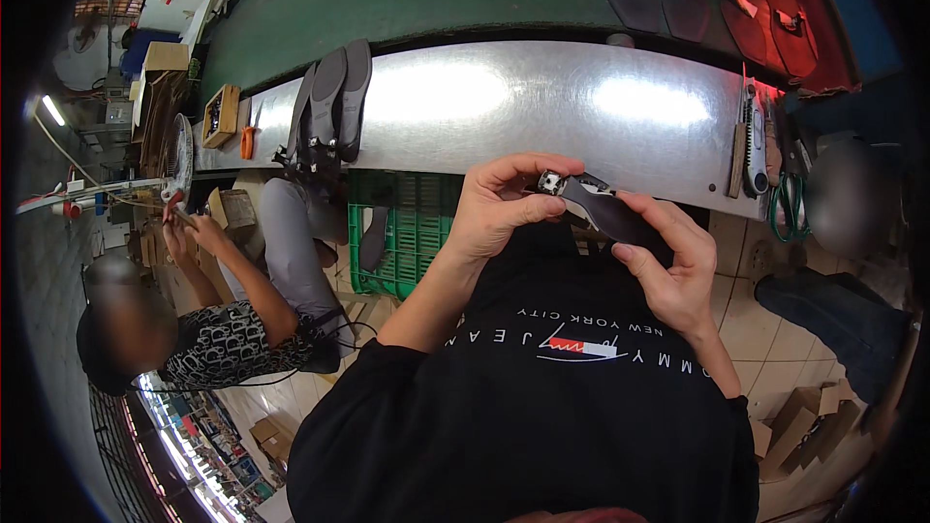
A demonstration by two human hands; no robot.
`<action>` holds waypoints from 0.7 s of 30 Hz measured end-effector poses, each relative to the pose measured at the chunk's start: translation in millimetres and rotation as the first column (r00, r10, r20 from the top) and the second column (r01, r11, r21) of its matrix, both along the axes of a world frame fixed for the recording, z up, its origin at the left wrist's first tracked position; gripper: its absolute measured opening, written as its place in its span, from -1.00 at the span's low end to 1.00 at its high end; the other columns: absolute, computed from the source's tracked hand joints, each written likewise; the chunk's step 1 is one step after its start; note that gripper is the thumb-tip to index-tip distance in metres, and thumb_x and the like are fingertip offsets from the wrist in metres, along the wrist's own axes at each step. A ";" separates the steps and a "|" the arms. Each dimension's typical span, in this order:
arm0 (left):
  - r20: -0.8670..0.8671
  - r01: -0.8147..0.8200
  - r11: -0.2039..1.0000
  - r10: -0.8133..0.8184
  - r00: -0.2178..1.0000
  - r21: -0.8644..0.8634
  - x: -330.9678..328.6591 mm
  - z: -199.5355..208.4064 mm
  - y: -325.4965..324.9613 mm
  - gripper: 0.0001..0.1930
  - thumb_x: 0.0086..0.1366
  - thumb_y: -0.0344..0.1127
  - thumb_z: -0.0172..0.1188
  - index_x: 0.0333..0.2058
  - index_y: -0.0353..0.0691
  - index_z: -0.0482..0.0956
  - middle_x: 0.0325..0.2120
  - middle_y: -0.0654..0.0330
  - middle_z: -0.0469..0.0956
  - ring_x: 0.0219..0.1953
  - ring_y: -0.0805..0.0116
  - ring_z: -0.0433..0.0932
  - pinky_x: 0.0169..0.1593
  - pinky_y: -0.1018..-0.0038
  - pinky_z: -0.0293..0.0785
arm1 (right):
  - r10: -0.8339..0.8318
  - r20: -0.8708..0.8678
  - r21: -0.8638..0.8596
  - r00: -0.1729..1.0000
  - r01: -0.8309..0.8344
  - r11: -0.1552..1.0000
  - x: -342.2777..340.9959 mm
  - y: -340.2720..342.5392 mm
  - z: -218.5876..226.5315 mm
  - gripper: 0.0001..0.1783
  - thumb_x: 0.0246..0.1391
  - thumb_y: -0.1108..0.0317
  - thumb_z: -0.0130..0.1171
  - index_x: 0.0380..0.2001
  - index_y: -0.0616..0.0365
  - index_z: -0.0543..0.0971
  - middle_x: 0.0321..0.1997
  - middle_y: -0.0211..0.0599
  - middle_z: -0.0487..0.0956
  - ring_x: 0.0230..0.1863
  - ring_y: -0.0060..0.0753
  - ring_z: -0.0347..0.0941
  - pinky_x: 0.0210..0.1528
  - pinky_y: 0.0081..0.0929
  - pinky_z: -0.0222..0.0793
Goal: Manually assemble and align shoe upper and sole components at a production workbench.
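Observation:
Between my hands, in front of my chest, is a dark sandal (pixel 612 217) with a shiny ornament on its strap. My left hand (pixel 499 208) pinches the strap end by the ornament, thumb below and fingers above. My right hand (pixel 678 266) grips the other end of the sole with its thumb and fingers. Part of the strap and sole is hidden behind the fingers. Just beyond my hands lies the metal bench (pixel 542 126). Farther left on it, several dark sandals (pixel 339 102) stand on edge, close together.
A green belt (pixel 436 0) runs behind the bench, with several sandals (pixel 688 0) at its right. A utility knife (pixel 755 150) and green-handled scissors (pixel 790 208) lie at the bench's right end. A green crate (pixel 412 232) stands below. At left are a wooden box (pixel 223 116) and a seated co-worker (pixel 232 339).

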State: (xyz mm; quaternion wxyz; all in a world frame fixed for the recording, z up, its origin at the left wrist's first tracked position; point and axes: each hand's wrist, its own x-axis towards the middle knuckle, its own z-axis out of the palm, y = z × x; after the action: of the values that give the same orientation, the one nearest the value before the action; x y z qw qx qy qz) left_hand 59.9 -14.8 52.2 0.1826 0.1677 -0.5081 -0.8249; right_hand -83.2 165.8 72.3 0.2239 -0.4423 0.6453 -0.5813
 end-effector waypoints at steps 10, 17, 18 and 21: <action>0.014 0.027 1.000 -0.027 1.000 0.002 -0.1 1.4 3.1 -0.64 0.04 -0.63 0.30 -0.13 -0.35 0.59 -0.10 0.06 0.58 -0.16 0.41 0.59 -0.16 0.58 0.58 | -0.011 0.042 -0.010 0.999 0.012 1.000 2.9 0.5 -3.8 -0.58 -0.19 0.56 0.31 -0.14 0.25 0.61 -0.23 -0.15 0.63 -0.22 -0.29 0.55 -0.12 -0.49 0.39; 0.029 0.039 0.999 -0.038 0.999 -0.032 1.5 3.5 4.5 -0.62 0.03 -0.62 0.29 -0.10 -0.36 0.60 -0.11 0.08 0.59 -0.14 0.42 0.58 -0.19 0.65 0.55 | 0.001 0.001 -0.009 1.000 -0.001 1.000 0.8 -0.4 1.5 -0.59 -0.18 0.56 0.29 -0.14 0.25 0.61 -0.28 -0.15 0.62 -0.26 -0.27 0.55 -0.17 -0.49 0.40; 0.041 0.036 0.997 -0.033 0.999 -0.068 1.4 6.1 5.4 -0.62 0.03 -0.63 0.29 -0.10 -0.37 0.61 -0.10 0.05 0.58 -0.13 0.39 0.58 -0.16 0.62 0.55 | 0.009 -0.025 -0.005 1.000 -0.009 1.000 0.1 -0.7 3.6 -0.59 -0.18 0.56 0.28 -0.14 0.25 0.61 -0.30 -0.15 0.61 -0.29 -0.26 0.55 -0.20 -0.48 0.40; 0.012 0.047 0.984 -0.045 0.999 -0.170 2.2 2.4 5.4 -0.62 0.03 -0.64 0.27 -0.10 -0.38 0.60 -0.05 -0.02 0.55 -0.08 0.32 0.57 -0.09 0.56 0.52 | 0.018 -0.077 -0.007 0.997 -0.018 1.000 -1.7 -1.3 7.3 -0.59 -0.18 0.56 0.27 -0.14 0.25 0.60 -0.35 -0.15 0.59 -0.34 -0.23 0.54 -0.25 -0.45 0.39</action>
State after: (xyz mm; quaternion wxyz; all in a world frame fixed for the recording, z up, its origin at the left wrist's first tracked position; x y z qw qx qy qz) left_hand 62.1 -9.4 54.6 0.1749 0.1432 -0.5812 -0.7818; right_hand -84.9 164.5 79.6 0.2022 -0.4711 0.6471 -0.5643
